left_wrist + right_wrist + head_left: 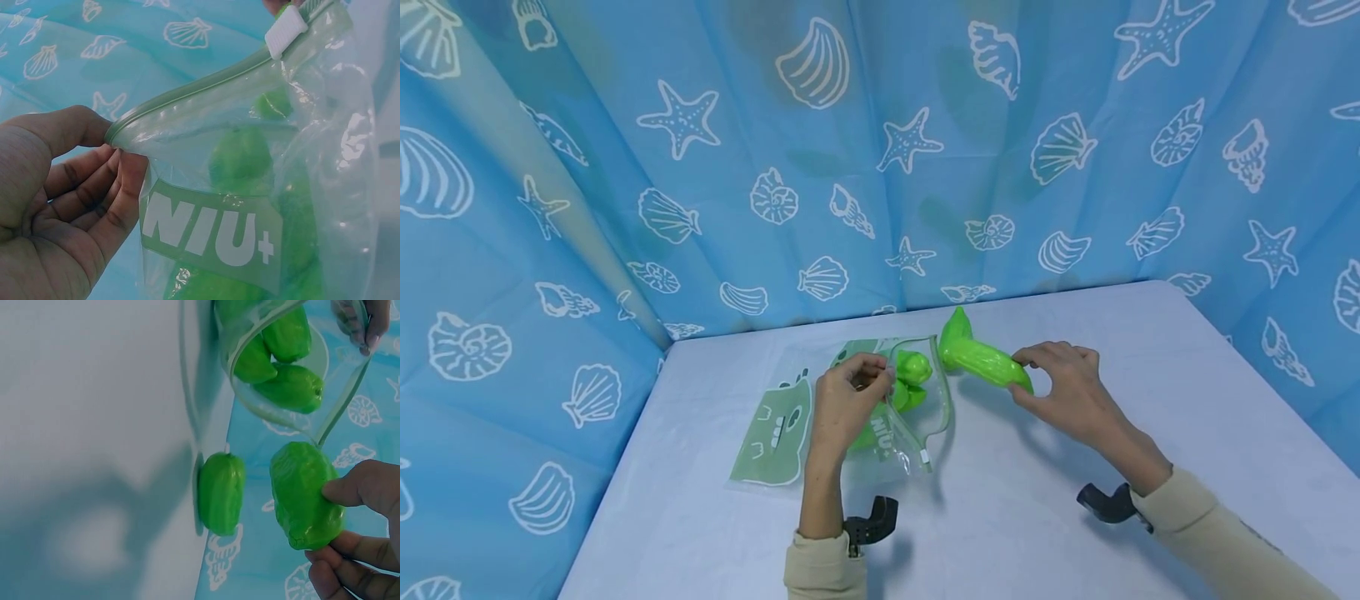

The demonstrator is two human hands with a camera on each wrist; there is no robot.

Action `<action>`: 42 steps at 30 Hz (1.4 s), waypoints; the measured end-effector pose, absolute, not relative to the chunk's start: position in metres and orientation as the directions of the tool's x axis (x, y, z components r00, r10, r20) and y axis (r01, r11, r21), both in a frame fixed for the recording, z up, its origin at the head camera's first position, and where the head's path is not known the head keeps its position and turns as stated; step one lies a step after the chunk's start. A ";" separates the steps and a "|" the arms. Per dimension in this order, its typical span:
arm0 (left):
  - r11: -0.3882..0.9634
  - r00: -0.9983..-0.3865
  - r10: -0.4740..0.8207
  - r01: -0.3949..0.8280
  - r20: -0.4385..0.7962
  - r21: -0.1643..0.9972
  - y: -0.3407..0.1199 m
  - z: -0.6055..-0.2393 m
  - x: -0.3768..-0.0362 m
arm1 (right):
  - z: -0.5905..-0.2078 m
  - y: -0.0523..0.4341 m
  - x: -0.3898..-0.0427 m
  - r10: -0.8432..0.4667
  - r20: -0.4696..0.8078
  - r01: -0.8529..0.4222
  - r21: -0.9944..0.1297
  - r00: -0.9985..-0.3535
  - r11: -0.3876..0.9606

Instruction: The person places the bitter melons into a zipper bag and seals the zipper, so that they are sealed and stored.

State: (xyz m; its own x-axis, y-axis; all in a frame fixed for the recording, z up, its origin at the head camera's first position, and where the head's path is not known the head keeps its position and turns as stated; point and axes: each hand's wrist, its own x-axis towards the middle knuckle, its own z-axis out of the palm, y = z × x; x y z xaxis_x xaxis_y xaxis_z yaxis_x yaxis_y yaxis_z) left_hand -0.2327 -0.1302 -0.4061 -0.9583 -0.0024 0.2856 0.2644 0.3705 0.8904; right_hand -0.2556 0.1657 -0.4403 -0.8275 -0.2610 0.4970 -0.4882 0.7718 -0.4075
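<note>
My left hand (pixel 846 404) pinches the rim of a clear zip bag (pixel 206 97) with a white slider and green print reading "NIU+". The mouth of the bag gapes toward the right, and inside lie several glossy green peppers (pixel 290 387). Thumb and fingers of my right hand (pixel 1067 392) grip another green pepper (pixel 988 361) by its near end, above the table just right of the bag mouth. Behind it, a loose green pepper (pixel 222 494) rests on the table.
A white cloth covers the table (pixel 647 517). Blue curtains (pixel 865 167) with white shell and starfish prints hang along its back and sides. The bag's green printed part (pixel 775 437) lies at the left, and black wrist mounts (pixel 871 521) sit at both cuffs.
</note>
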 end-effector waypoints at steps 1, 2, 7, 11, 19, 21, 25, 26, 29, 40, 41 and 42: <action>0.368 -0.958 -0.002 0.265 0.286 0.891 -0.130 -0.406 -0.233 | -0.440 0.164 -0.255 -0.270 0.504 -0.500 -0.404 -0.821 0.766; 0.365 -0.958 -0.002 0.268 0.288 0.892 -0.130 -0.406 -0.233 | -0.440 0.163 -0.254 -0.278 0.509 -0.510 -0.400 -0.815 0.761; 0.360 -0.956 0.000 0.273 0.292 0.892 -0.131 -0.406 -0.233 | -0.439 0.156 -0.252 -0.308 0.536 -0.553 -0.387 -0.786 0.738; 0.364 -0.957 -0.003 0.270 0.291 0.892 -0.131 -0.405 -0.232 | -0.438 0.154 -0.251 -0.311 0.548 -0.559 -0.371 -0.777 0.742; 0.355 -0.954 0.005 0.282 0.300 0.891 -0.130 -0.404 -0.232 | -0.431 0.151 -0.247 -0.299 0.582 -0.566 -0.353 -0.756 0.745; 0.353 -0.954 0.008 0.284 0.300 0.892 -0.131 -0.404 -0.232 | -0.430 0.150 -0.246 -0.297 0.589 -0.570 -0.352 -0.751 0.743; 0.352 -0.957 0.006 0.275 0.291 0.895 -0.131 -0.404 -0.233 | -0.428 0.151 -0.245 -0.294 0.598 -0.571 -0.347 -0.746 0.744; 0.351 -0.957 0.005 0.272 0.289 0.896 -0.131 -0.404 -0.233 | -0.428 0.151 -0.244 -0.294 0.598 -0.572 -0.347 -0.745 0.743; 0.353 -0.959 0.002 0.266 0.283 0.897 -0.131 -0.404 -0.233 | -0.427 0.151 -0.243 -0.293 0.600 -0.573 -0.348 -0.744 0.742; 0.348 -0.961 0.003 0.259 0.275 0.901 -0.132 -0.404 -0.233 | -0.423 0.141 -0.242 -0.352 0.622 -0.646 -0.338 -0.699 0.684; 0.346 -0.963 0.003 0.255 0.271 0.903 -0.132 -0.405 -0.233 | -0.423 0.139 -0.242 -0.358 0.623 -0.652 -0.338 -0.695 0.679; 0.343 -0.964 0.003 0.252 0.267 0.905 -0.132 -0.405 -0.232 | -0.422 0.138 -0.242 -0.362 0.624 -0.656 -0.337 -0.693 0.675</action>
State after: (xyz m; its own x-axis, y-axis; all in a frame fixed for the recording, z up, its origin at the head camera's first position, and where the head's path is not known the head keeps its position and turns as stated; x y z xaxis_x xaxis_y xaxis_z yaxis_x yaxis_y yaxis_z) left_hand -0.2323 -0.1320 -0.4054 -0.9636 0.0029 0.2675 0.2522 0.3432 0.9048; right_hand -0.2416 0.1381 -0.4224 -0.6926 -0.3619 0.6239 -0.6564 0.6749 -0.3372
